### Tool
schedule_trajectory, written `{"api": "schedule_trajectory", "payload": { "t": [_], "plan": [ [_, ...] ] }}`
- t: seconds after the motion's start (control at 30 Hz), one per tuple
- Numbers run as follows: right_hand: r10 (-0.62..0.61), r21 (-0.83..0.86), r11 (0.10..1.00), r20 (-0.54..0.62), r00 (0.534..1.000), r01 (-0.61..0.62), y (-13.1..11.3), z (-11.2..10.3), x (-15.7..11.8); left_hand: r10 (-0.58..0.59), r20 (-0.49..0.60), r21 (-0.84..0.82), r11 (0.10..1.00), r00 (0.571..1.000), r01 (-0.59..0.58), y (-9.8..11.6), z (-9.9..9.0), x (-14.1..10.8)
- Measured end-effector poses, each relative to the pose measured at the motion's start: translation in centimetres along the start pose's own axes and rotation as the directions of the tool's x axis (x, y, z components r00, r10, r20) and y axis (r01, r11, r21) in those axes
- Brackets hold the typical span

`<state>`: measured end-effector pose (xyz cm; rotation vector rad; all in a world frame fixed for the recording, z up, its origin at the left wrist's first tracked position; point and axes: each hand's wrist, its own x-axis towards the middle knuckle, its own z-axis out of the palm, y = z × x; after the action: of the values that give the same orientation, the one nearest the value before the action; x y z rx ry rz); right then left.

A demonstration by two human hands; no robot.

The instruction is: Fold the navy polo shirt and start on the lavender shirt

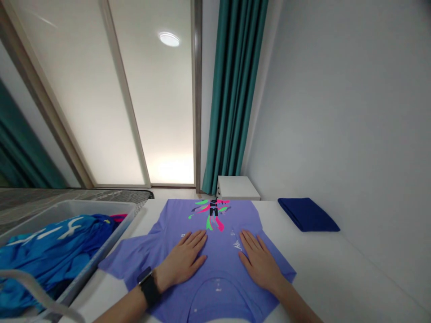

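two flat hands, the left hand (182, 261) and the right hand (259, 263), rest palm down on a periwinkle t-shirt (222, 255), fingers spread and nothing gripped, with a band of cloth showing between them. the shirt lies spread on a white counter (319, 255) directly ahead of the person, its long axis running straight away from them: the curved neckline (218, 291) sits on the near side and the body reaches toward the far edge. the left sleeve (129, 260) splays out toward the left, so the left hand is the nearer to it and to a translucent plastic bin (67, 208) holding a bright blue garment (50, 253) with white lettering, too crumpled to read. the right hand is nearer a folded navy cloth (306, 215) on the far right of the counter. a pink, green and black graphic print (213, 214) marks the far part of the shirt; its dark characters are too warped and small to read with confidence, and no brand shows. a black-strapped wristwatch (148, 287) circles the left wrist, its face unreadable.
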<state>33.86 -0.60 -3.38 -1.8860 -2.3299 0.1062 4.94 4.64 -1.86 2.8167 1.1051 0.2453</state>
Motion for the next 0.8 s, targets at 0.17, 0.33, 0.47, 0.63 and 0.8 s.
{"api": "schedule_trajectory", "payload": {
  "t": [0.17,0.33,0.47,0.63,0.8],
  "plan": [
    [0.045,0.016,0.999,0.023,0.999,-0.045,-0.3,-0.5,0.1,0.015,-0.046,-0.028,0.999,0.999,-0.016,-0.3,0.3,-0.4],
    [-0.051,0.056,0.997,0.078,0.996,0.046,-2.8,-1.5,1.0,0.003,-0.046,-0.049,0.999,0.999,-0.006,-0.2,0.0,-0.2],
    [-0.187,0.1,0.979,0.088,0.978,0.178,-6.5,-1.9,2.9,-0.039,-0.107,-0.077,0.997,0.994,0.031,-0.1,-1.0,-0.4],
    [-0.211,0.101,0.973,0.013,0.977,0.209,-10.6,-1.7,5.1,-0.127,-0.19,-0.118,0.987,0.973,0.106,-1.0,-2.5,-1.0],
    [-0.175,0.108,0.977,-0.068,0.982,0.182,-12.3,0.1,5.5,-0.171,-0.176,-0.109,0.982,0.969,0.153,-2.3,-2.7,-1.2]
  ]
}}
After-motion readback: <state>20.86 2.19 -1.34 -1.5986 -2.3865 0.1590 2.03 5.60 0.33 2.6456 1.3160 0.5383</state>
